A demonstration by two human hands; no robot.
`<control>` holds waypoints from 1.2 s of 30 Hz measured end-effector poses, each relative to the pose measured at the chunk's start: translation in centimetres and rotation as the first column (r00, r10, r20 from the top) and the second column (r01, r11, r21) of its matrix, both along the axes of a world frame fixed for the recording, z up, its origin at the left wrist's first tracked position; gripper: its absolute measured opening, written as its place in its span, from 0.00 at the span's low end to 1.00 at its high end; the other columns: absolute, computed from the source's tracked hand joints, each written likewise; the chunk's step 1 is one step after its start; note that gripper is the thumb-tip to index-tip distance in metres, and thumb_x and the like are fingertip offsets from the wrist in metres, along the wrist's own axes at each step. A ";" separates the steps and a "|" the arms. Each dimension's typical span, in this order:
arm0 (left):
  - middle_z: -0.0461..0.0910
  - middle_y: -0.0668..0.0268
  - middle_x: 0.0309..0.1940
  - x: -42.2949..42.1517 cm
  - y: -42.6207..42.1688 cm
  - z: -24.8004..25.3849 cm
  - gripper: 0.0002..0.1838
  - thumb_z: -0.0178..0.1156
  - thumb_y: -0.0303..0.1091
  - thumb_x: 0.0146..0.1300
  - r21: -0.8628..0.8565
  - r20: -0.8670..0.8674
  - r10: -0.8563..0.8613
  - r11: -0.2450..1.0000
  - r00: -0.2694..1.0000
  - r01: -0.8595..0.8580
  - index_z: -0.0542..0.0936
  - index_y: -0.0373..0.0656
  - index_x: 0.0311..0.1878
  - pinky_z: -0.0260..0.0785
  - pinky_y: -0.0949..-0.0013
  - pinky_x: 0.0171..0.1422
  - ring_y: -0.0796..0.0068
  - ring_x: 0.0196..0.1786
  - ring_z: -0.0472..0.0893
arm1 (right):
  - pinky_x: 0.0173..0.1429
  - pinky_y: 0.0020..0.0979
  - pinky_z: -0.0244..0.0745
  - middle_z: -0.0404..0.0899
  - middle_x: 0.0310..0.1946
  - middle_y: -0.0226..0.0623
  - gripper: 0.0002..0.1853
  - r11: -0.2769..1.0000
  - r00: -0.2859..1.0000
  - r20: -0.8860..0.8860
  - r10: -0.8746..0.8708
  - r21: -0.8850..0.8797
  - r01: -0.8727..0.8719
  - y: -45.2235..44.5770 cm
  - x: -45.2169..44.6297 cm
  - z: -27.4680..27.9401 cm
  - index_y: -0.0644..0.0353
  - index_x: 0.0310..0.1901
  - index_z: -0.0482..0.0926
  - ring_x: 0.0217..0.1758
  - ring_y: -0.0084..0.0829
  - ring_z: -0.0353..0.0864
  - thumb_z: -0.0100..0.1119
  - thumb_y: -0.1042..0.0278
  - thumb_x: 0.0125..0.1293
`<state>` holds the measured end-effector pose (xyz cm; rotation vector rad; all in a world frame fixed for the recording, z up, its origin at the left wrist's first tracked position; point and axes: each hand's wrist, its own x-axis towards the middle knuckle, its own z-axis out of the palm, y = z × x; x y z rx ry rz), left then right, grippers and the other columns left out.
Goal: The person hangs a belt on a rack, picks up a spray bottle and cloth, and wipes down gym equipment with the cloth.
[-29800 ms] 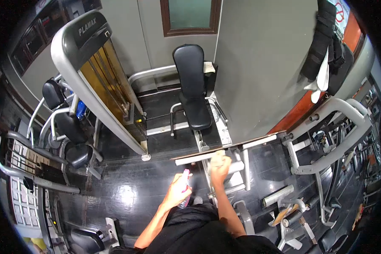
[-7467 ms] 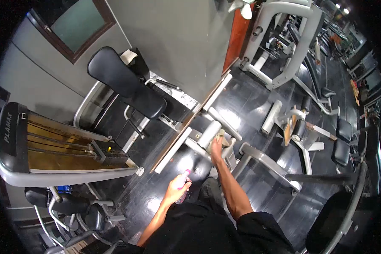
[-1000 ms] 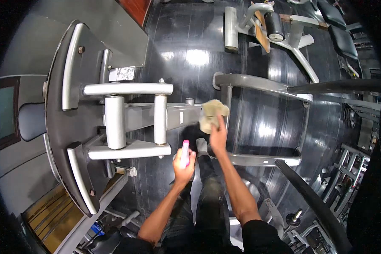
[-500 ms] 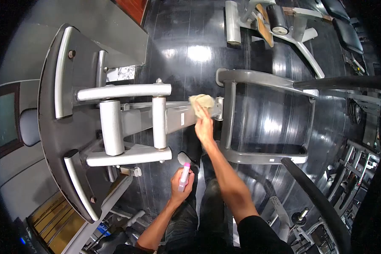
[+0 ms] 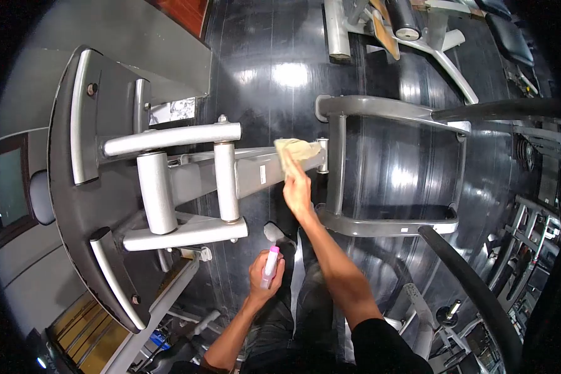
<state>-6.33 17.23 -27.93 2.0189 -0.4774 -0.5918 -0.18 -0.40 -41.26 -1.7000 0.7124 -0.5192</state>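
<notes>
A pale yellow cloth (image 5: 300, 149) is pressed against the grey metal beam (image 5: 252, 176) of a gym machine, near the beam's right end. My right hand (image 5: 298, 190) is closed on this cloth, fingers pointing away from me. Lower down, in front of my legs, my left hand (image 5: 262, 277) wraps round a small clear bottle with a pink top (image 5: 270, 268). That bottle is upright-looking, slightly tilted, and apart from the machine. A small white label sits on the beam, left of the cloth.
Silver tubes (image 5: 227, 181) and a large black padded board (image 5: 75, 187) belong to the machine at left. A grey floor frame (image 5: 336, 165) stands right of the beam, with a black bar (image 5: 474, 293) sloping from it. Another machine (image 5: 336, 31) is at the top.
My right hand and the cloth have shifted slightly on the beam, the cloth now spreading further right. My left hand still holds the bottle. The whole view has moved a little.
</notes>
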 end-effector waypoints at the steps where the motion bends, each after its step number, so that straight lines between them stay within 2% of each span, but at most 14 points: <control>1: 0.79 0.57 0.32 -0.1 0.1 0.3 0.07 0.62 0.20 0.54 0.007 -0.013 0.020 1.000 1.000 -0.020 0.75 0.36 0.37 0.71 0.68 0.40 0.64 0.34 0.80 | 0.67 0.34 0.63 0.69 0.61 0.50 0.34 0.999 0.998 -0.037 0.046 0.017 -0.045 0.9 -0.1 2.6 0.57 0.63 0.67 0.65 0.43 0.68 0.40 0.91 0.53; 4: 0.79 0.58 0.32 -0.9 0.2 0.4 0.07 0.61 0.20 0.55 -0.012 -0.070 0.078 0.997 0.994 -0.079 0.75 0.36 0.37 0.72 0.69 0.40 0.66 0.34 0.81 | 0.64 0.34 0.67 0.73 0.56 0.53 0.36 0.969 0.959 0.196 0.204 0.098 -0.227 3.2 -0.1 7.9 0.54 0.63 0.69 0.61 0.46 0.72 0.42 0.92 0.50; 6: 0.79 0.58 0.32 -1.4 0.2 0.5 0.07 0.61 0.20 0.55 -0.036 -0.110 0.111 0.993 0.988 -0.116 0.75 0.36 0.37 0.72 0.69 0.39 0.67 0.34 0.81 | 0.63 0.35 0.69 0.74 0.53 0.55 0.36 0.926 0.915 0.150 0.374 0.003 -0.378 4.1 -0.5 8.7 0.54 0.63 0.70 0.57 0.49 0.75 0.44 0.91 0.49; 8: 0.79 0.59 0.32 -1.8 0.1 0.9 0.07 0.61 0.19 0.55 -0.057 -0.064 0.111 0.992 0.992 -0.114 0.75 0.36 0.37 0.73 0.70 0.39 0.69 0.33 0.81 | 0.60 0.39 0.72 0.75 0.50 0.55 0.36 0.923 0.905 0.230 0.359 -0.235 -0.306 2.9 0.3 7.8 0.54 0.63 0.70 0.53 0.52 0.76 0.44 0.89 0.48; 9: 0.80 0.59 0.31 -1.8 0.1 1.2 0.07 0.60 0.20 0.55 -0.061 -0.092 0.122 0.990 0.988 -0.127 0.75 0.36 0.37 0.73 0.71 0.39 0.69 0.34 0.81 | 0.57 0.42 0.73 0.74 0.50 0.57 0.35 0.903 0.907 0.000 0.421 -0.097 -0.419 2.1 -0.5 6.8 0.55 0.62 0.70 0.53 0.54 0.75 0.44 0.89 0.49; 10: 0.80 0.59 0.31 -1.6 0.0 1.5 0.07 0.60 0.20 0.55 -0.062 -0.090 0.121 0.990 0.989 -0.126 0.75 0.36 0.37 0.73 0.71 0.39 0.69 0.34 0.81 | 0.57 0.42 0.72 0.73 0.51 0.58 0.31 0.963 0.956 0.137 0.258 -0.123 -0.242 1.5 0.2 5.8 0.60 0.60 0.71 0.53 0.55 0.74 0.44 0.88 0.50; 12: 0.80 0.59 0.32 -1.4 -0.2 2.1 0.06 0.60 0.21 0.56 -0.082 -0.105 0.178 0.979 0.978 -0.187 0.74 0.36 0.36 0.73 0.70 0.40 0.68 0.35 0.81 | 0.53 0.44 0.74 0.75 0.47 0.55 0.24 0.993 0.994 -0.056 0.095 -0.065 -0.098 0.4 0.5 4.6 0.62 0.55 0.72 0.48 0.55 0.77 0.44 0.86 0.56; 16: 0.80 0.59 0.32 -0.6 -0.1 2.7 0.06 0.60 0.22 0.57 -0.099 -0.127 0.239 0.963 0.963 -0.252 0.73 0.37 0.36 0.73 0.69 0.41 0.69 0.35 0.81 | 0.50 0.44 0.73 0.75 0.45 0.56 0.20 0.992 0.999 0.015 0.044 -0.118 -0.042 2.3 0.4 5.6 0.67 0.51 0.73 0.47 0.58 0.76 0.45 0.86 0.56; 20: 0.80 0.58 0.33 0.4 0.0 4.5 0.07 0.59 0.22 0.55 -0.122 -0.111 0.282 0.948 0.953 -0.294 0.73 0.37 0.37 0.73 0.68 0.41 0.68 0.36 0.81 | 0.58 0.44 0.71 0.74 0.49 0.54 0.24 0.960 0.940 0.195 0.280 -0.072 -0.271 3.9 0.0 11.3 0.61 0.54 0.76 0.52 0.56 0.74 0.50 0.84 0.52; 21: 0.80 0.58 0.33 0.6 0.2 4.8 0.07 0.59 0.21 0.55 -0.122 -0.104 0.291 0.945 0.951 -0.303 0.73 0.36 0.37 0.73 0.68 0.41 0.68 0.35 0.81 | 0.58 0.47 0.69 0.71 0.50 0.47 0.23 0.914 0.935 0.166 0.312 -0.320 -0.249 3.9 0.5 11.8 0.53 0.52 0.76 0.51 0.52 0.71 0.55 0.78 0.51; 22: 0.79 0.58 0.33 0.7 0.4 5.1 0.07 0.59 0.21 0.55 -0.122 -0.100 0.299 0.943 0.949 -0.310 0.73 0.36 0.37 0.73 0.68 0.41 0.67 0.35 0.81 | 0.58 0.47 0.69 0.71 0.50 0.47 0.23 0.914 0.937 0.159 0.311 -0.322 -0.249 3.9 0.8 12.3 0.53 0.52 0.76 0.51 0.52 0.71 0.55 0.78 0.51; 24: 0.79 0.58 0.33 1.1 0.7 5.5 0.08 0.59 0.20 0.55 -0.136 -0.109 0.280 0.946 0.954 -0.294 0.73 0.36 0.37 0.73 0.68 0.40 0.68 0.35 0.81 | 0.60 0.48 0.65 0.68 0.50 0.47 0.22 0.955 0.965 0.069 0.255 -0.175 -0.240 4.0 1.2 13.0 0.53 0.52 0.75 0.53 0.53 0.68 0.58 0.74 0.53; 29: 0.79 0.57 0.32 1.6 1.6 5.9 0.08 0.59 0.19 0.54 -0.180 -0.136 0.255 0.944 0.957 -0.277 0.72 0.36 0.37 0.73 0.68 0.40 0.68 0.34 0.81 | 0.52 0.39 0.70 0.70 0.45 0.45 0.16 0.985 0.990 0.104 0.096 -0.152 -0.079 3.5 3.0 10.3 0.58 0.45 0.73 0.51 0.47 0.72 0.63 0.72 0.55; 36: 0.79 0.57 0.32 1.7 4.1 5.2 0.07 0.59 0.19 0.54 -0.224 -0.038 0.132 0.965 0.990 -0.137 0.73 0.36 0.36 0.73 0.68 0.42 0.68 0.35 0.81 | 0.62 0.40 0.65 0.72 0.53 0.48 0.20 0.989 0.983 -0.106 -0.147 -0.011 0.147 1.4 2.3 4.0 0.61 0.58 0.69 0.54 0.50 0.74 0.51 0.63 0.67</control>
